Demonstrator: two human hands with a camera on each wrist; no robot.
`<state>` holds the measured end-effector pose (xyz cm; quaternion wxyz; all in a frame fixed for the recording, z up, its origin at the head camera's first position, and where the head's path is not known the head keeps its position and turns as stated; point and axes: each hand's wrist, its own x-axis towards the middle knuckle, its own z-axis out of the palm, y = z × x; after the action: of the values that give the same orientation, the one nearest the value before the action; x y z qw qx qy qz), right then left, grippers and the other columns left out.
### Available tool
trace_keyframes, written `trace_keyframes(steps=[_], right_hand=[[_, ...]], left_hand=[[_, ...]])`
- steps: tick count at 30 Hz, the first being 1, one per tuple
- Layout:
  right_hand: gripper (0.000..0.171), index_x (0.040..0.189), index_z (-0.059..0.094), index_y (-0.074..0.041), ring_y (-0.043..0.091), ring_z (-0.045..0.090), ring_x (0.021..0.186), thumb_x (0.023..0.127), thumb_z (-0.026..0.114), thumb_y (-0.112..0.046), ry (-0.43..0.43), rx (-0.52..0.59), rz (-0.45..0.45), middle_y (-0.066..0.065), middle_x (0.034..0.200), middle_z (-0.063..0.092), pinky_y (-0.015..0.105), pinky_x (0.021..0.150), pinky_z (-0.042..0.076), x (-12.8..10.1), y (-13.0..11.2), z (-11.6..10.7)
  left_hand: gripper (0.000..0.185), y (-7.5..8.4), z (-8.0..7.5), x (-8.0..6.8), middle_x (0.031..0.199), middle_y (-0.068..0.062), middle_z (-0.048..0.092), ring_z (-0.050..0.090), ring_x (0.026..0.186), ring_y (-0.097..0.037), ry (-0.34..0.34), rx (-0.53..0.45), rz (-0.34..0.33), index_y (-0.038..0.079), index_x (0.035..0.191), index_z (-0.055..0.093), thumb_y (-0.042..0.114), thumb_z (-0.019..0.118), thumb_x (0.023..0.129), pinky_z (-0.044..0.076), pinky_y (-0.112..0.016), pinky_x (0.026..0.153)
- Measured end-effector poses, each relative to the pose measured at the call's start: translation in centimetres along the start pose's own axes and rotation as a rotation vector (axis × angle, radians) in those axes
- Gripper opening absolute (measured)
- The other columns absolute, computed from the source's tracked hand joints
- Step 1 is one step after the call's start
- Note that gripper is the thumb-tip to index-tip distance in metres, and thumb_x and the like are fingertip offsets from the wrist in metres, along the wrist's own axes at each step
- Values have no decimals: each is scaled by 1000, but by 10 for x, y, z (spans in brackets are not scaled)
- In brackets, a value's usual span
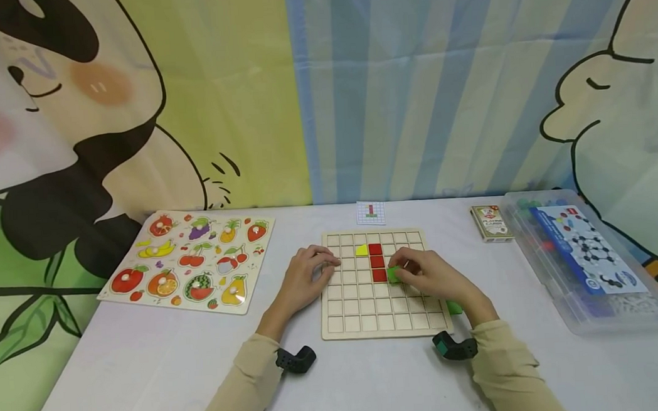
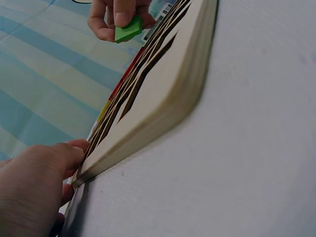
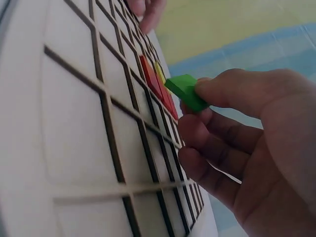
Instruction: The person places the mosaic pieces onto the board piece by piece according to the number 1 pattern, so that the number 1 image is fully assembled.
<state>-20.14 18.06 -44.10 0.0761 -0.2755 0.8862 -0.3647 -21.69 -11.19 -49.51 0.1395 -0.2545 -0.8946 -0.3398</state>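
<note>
On the table lies a wooden grid board (image 1: 347, 325). Three red square tiles (image 1: 377, 262) stand in a column on it, and a yellow tile (image 1: 361, 250) with one rounded or cut corner sits left of the top one. My right hand (image 1: 426, 271) pinches a green tile (image 3: 187, 92) between thumb and fingertips, just over the board, right of the lowest red tile. At the board's left edge my left hand (image 1: 306, 276) rests with relaxed fingers, its fingertips (image 2: 74, 154) touching the rim.
More green (image 1: 454, 308) shows beside the board, partly under the right wrist. A small pattern card (image 1: 371, 213) lies behind the board. Left is a fruit puzzle board (image 1: 165, 266); right are a playing-card box (image 1: 491, 223) and a clear plastic case (image 1: 567, 313) of molecule-model parts.
</note>
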Motion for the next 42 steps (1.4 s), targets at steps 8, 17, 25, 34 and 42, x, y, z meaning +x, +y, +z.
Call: trace_keyframes(steps=[8,17,25,34,42], right_hand=[[9,101,56,-17,9,54,69,92,59,-17,-18,2,-45,-6,84,60,22,62,46,7,-19,17],[8,99,58,-15,5,50,67,91,61,-16,-12,-64,-78,-8,77,57,21,63,44,15,-31,37],[7,93,60,-17,4,49,67,88,65,-19,97,-149,-26,-9,79,57,20,62,43,16,-36,48],[7,89,62,-16,5,49,70,87,68,-20,112,-211,9,-8,82,53,20,63,42,14,-41,51],[7,84,60,-20,5,49,67,88,66,-20,55,-178,42,-10,77,52,20,61,42,14,-41,50]], left_hand=[[13,-1,1,1,111,2,61,53,101,-20,-9,4,-7,21,98,71,16,63,89,41,-41,87],[14,-1,-1,0,109,2,61,52,100,-19,-1,-2,-10,21,98,71,14,64,88,41,-40,86],[13,-1,0,0,109,2,61,53,100,-20,4,-9,6,21,98,71,15,64,88,41,-40,86],[14,-2,1,0,110,2,61,53,100,-19,13,-14,16,21,98,71,15,64,88,41,-40,85],[14,0,1,0,109,3,61,52,100,-19,9,-23,6,22,98,71,15,64,88,41,-40,86]])
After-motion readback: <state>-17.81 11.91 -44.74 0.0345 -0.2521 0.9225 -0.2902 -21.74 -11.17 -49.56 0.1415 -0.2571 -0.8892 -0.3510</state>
